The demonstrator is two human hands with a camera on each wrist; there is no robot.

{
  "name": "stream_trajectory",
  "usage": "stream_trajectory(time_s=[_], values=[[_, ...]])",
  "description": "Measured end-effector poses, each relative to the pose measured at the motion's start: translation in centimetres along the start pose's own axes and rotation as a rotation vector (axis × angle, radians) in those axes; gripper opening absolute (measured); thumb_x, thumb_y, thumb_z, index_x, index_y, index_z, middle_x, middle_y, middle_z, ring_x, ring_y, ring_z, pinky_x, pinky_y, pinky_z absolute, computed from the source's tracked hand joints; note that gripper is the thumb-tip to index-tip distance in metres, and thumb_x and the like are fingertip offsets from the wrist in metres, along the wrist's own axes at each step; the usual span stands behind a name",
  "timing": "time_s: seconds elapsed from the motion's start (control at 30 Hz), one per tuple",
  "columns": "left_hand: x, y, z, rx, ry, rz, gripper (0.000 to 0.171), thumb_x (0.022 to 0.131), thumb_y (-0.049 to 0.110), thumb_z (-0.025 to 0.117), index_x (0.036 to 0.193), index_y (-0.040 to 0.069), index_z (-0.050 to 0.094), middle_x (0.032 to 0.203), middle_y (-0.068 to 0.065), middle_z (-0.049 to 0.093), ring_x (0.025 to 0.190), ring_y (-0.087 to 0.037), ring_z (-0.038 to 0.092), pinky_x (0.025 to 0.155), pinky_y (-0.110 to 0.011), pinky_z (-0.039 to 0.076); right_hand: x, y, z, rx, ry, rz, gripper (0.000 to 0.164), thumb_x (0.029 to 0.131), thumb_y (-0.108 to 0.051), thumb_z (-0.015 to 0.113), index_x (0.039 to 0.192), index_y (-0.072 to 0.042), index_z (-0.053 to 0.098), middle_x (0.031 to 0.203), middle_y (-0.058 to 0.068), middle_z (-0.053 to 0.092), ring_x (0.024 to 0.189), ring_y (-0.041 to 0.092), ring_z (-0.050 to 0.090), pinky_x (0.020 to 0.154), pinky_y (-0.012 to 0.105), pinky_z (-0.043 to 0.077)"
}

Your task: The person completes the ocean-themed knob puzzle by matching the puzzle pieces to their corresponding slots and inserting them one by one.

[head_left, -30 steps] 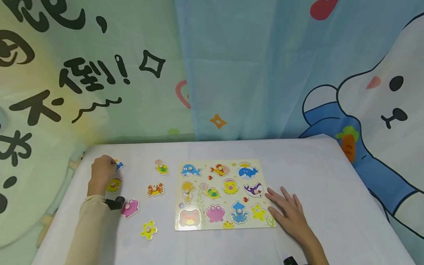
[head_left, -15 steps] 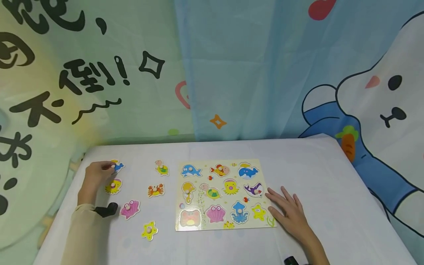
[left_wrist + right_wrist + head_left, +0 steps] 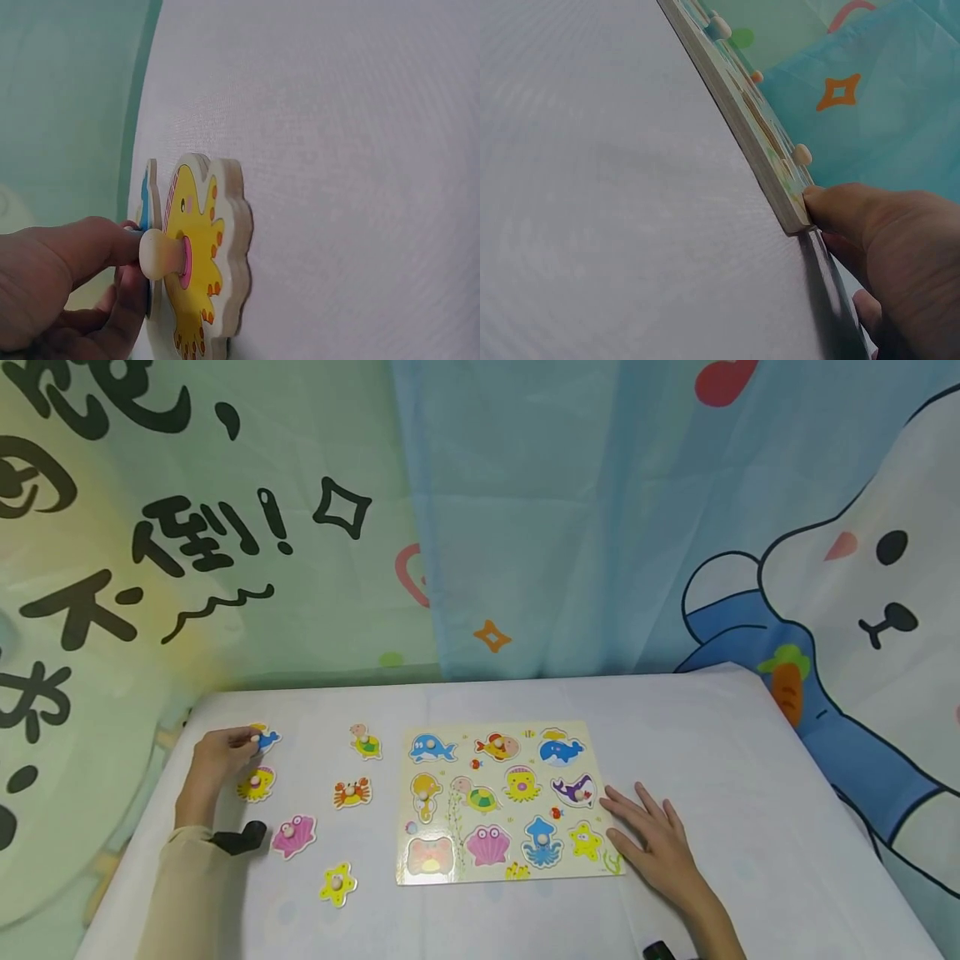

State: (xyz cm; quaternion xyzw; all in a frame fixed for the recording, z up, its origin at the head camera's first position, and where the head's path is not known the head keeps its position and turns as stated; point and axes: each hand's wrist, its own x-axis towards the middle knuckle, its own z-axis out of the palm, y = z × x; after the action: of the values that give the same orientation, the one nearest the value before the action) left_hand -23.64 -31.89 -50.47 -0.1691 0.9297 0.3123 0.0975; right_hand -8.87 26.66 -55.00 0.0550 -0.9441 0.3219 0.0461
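Observation:
At the table's far left my left hand (image 3: 219, 758) pinches a blue whale puzzle piece (image 3: 267, 740) with thumb and fingertips. In the left wrist view the hand (image 3: 82, 277) reaches behind the knob of a yellow octopus piece (image 3: 196, 255), partly hiding the blue piece (image 3: 144, 199). My right hand (image 3: 658, 839) rests with fingers spread at the right edge of a pale yellow sea-animal puzzle board (image 3: 468, 868). Its thumb touches the board's corner in the right wrist view, where the board (image 3: 769, 180) shows several wooden knobs.
Loose on the white table (image 3: 750, 743) lie a turtle piece (image 3: 366, 742), a crab piece (image 3: 352, 792), a pink shell piece (image 3: 293, 837) and a yellow starfish piece (image 3: 338, 885). A printed curtain (image 3: 540, 527) hangs behind the table.
My left hand has shifted slightly left and downward, its wrist swinging left, uncovering the octopus piece. The whale piece stays almost in place. My right hand has not moved.

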Motion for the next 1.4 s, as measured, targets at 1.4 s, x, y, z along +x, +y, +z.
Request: stream_trajectory(time_s=[1.4], values=[[-0.9, 0.1, 0.7, 0.013, 0.098, 0.105, 0.038, 0.098, 0.015, 0.048, 0.128, -0.008, 0.056, 0.123, -0.032, 0.058, 0.107, -0.041, 0.055, 0.096, -0.053, 0.047, 0.0, -0.1, -0.1, 0.005, -0.008, 0.03, 0.041, 0.09, -0.027, 0.063, 0.129, -0.016, 0.062, 0.144, 0.012, 0.052, 0.143, 0.047, 0.023, 0.112, 0.068, 0.005]])
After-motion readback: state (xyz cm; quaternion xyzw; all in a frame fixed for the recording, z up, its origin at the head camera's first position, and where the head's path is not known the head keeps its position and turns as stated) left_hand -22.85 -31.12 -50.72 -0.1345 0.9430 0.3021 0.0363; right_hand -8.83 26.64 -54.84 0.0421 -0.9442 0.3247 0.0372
